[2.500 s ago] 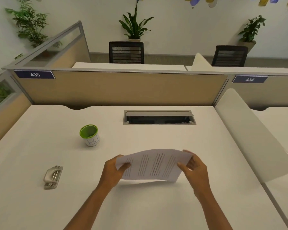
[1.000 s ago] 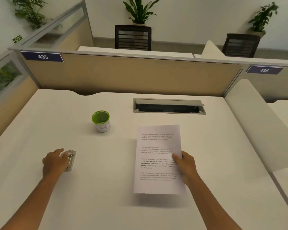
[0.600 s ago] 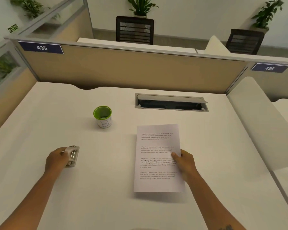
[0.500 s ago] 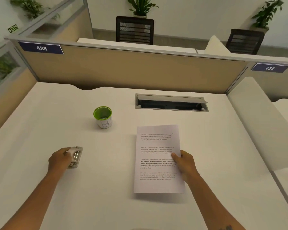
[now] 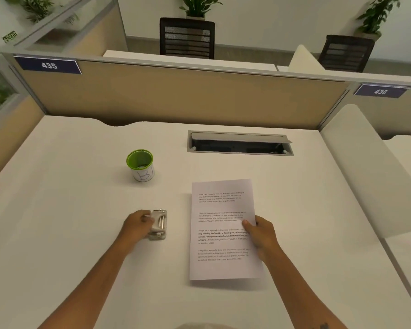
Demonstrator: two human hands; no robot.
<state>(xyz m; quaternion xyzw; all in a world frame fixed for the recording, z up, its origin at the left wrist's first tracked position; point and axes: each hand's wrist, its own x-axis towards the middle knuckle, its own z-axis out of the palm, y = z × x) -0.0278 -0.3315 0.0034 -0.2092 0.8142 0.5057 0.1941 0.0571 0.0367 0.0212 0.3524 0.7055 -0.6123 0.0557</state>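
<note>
A printed white sheet of paper (image 5: 221,229) is held just above the white desk (image 5: 69,222), its long side running away from me. My right hand (image 5: 261,235) pinches its right edge, thumb on top. A small grey metal hole punch (image 5: 159,224) sits on the desk just left of the sheet. My left hand (image 5: 138,225) grips the punch from its left side.
A green-rimmed white cup (image 5: 141,165) marked "B1" stands behind the punch. A grey cable hatch (image 5: 239,143) lies open near the back partition (image 5: 176,100). A white divider panel (image 5: 365,167) bounds the desk on the right.
The sheet went from held in both hands to held flat by my right hand alone. My left hand reached the punch at the left and has slid it right, close to the paper.
</note>
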